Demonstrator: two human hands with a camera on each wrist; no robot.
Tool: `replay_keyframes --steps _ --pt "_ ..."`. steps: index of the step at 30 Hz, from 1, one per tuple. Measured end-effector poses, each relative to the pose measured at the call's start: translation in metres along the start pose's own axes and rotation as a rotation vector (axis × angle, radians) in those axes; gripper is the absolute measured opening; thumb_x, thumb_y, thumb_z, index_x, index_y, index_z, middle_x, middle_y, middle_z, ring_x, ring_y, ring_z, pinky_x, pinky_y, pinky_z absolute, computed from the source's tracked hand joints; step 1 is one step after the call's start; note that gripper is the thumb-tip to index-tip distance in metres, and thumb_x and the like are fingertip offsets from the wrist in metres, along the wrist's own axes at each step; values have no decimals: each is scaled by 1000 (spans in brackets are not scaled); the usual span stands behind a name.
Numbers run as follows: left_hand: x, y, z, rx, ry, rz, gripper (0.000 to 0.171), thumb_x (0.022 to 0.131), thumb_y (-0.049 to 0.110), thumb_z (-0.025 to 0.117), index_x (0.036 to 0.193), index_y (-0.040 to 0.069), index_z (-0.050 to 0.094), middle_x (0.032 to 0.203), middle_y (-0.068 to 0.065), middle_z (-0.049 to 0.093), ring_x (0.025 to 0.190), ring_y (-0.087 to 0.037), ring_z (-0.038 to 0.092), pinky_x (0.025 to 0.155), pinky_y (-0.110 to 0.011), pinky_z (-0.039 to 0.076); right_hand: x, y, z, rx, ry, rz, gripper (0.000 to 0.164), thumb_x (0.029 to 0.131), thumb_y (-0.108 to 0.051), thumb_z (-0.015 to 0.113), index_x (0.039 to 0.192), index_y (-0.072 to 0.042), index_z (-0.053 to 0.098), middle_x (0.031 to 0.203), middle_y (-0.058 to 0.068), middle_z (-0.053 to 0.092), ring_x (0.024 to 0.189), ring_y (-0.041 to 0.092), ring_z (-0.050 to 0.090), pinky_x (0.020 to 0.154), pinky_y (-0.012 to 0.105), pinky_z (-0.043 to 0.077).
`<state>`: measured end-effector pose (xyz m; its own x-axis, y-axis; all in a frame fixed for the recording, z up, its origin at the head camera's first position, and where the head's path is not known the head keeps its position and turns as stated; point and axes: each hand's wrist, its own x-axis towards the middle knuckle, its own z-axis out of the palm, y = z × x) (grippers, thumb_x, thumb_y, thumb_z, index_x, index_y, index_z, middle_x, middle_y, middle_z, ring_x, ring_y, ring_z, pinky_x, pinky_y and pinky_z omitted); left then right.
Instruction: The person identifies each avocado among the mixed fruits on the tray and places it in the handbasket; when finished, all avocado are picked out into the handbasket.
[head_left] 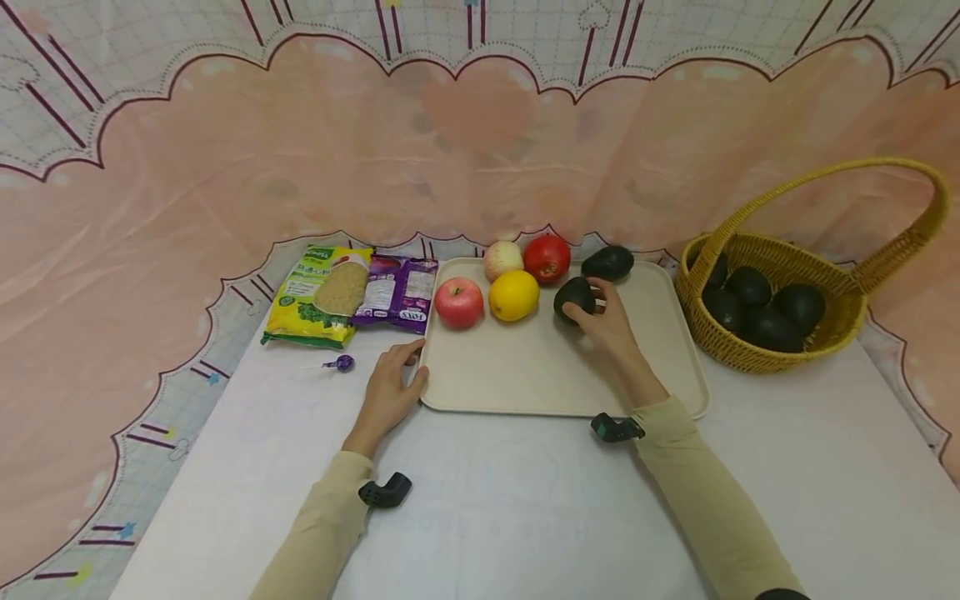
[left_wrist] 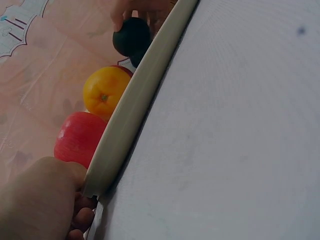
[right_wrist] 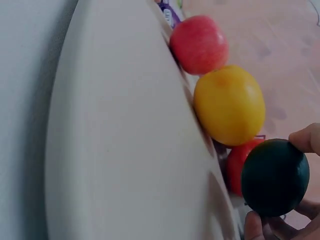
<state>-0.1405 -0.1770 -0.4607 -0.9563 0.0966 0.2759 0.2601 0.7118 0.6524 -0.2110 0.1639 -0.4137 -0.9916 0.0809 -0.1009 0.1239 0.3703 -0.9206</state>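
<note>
My right hand (head_left: pixel 609 321) holds a dark green avocado (head_left: pixel 574 300) between thumb and fingers, over the right half of the beige tray (head_left: pixel 525 383). In the right wrist view the avocado (right_wrist: pixel 275 177) shows its rounded side, with fingertips around it. A second avocado (head_left: pixel 608 262) lies behind it at the tray's back edge. My left hand (head_left: pixel 392 387) grips the tray's left edge near the front corner; in the left wrist view some fingers curl by the rim. The tray also bears a pink-red apple (head_left: pixel 459 302), a yellow-orange round fruit (head_left: pixel 513 295), a pale peach-like fruit (head_left: pixel 502 261) and a red pomegranate-like fruit (head_left: pixel 547 258).
Right of the tray stands a wicker basket (head_left: pixel 847 321) with a tall handle, holding several avocados (head_left: pixel 772 329). On the left lie a yellow-green food bag (head_left: pixel 315 300), a purple packet (head_left: pixel 397 292) and a purple-wrapped lollipop (head_left: pixel 344 363). A patterned cloth (head_left: pixel 480 167) hangs behind the table.
</note>
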Motion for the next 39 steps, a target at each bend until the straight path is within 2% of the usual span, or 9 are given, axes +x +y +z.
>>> replay_keyframes --steps 5,9,17,24,28,32,35,39 --pt "0 0 -1 7 -27 -26 45 87 11 60 132 9 53 118 -12 60 102 -26 53 89 -42 42 -8 3 -12 -30 2 -38 72 85 -37 66 146 -20 30 145 16 35 122 36 42 100 46 39" --pt "0 0 -1 10 -25 -22 44 88 12 60 131 9 54 117 -12 60 101 -25 53 88 -42 42 -15 4 -24 -54 -2 -85 72 87 -39 64 147 -19 30 146 16 34 126 38 41 101 49 38" --pt "-1 0 -2 1 -8 -8 45 87 12 60 131 7 54 118 -12 60 101 -25 54 87 -42 43 -27 6 -45 -54 6 -166 70 89 -36 62 148 -18 29 149 14 32 126 37 40 95 44 40" --pt "-1 -1 -2 0 -15 -7 46 87 11 61 132 7 53 119 -12 60 102 -26 54 88 -43 42 -36 6 -62 -59 -7 -150 70 89 -37 63 148 -24 29 148 13 32 127 35 39 93 41 39" --pt "-1 -1 -2 4 -19 -13 45 88 12 60 132 8 53 119 -11 60 102 -25 53 88 -42 42 -40 6 -71 -58 0 -168 71 89 -34 63 149 -21 28 148 13 33 127 35 39 92 39 39" --pt "-1 -1 -1 12 -18 -10 45 88 12 60 132 8 53 118 -11 60 101 -25 53 87 -41 43 -45 6 -81 -60 6 -179 71 89 -32 63 149 -20 28 151 12 30 131 34 36 97 42 37" --pt "-1 -1 -1 17 -8 0 44 87 11 60 131 7 54 116 -12 61 100 -26 54 87 -41 43 -48 6 -89 -74 -1 -184 70 90 -33 62 149 -21 27 150 12 30 130 32 36 95 37 38" --pt "0 0 -1 23 5 14 44 86 10 61 130 6 55 114 -13 61 99 -26 54 88 -42 42 -53 6 -100 -107 -19 -202 67 91 -33 60 149 -23 28 145 13 35 120 21 43 85 20 40"
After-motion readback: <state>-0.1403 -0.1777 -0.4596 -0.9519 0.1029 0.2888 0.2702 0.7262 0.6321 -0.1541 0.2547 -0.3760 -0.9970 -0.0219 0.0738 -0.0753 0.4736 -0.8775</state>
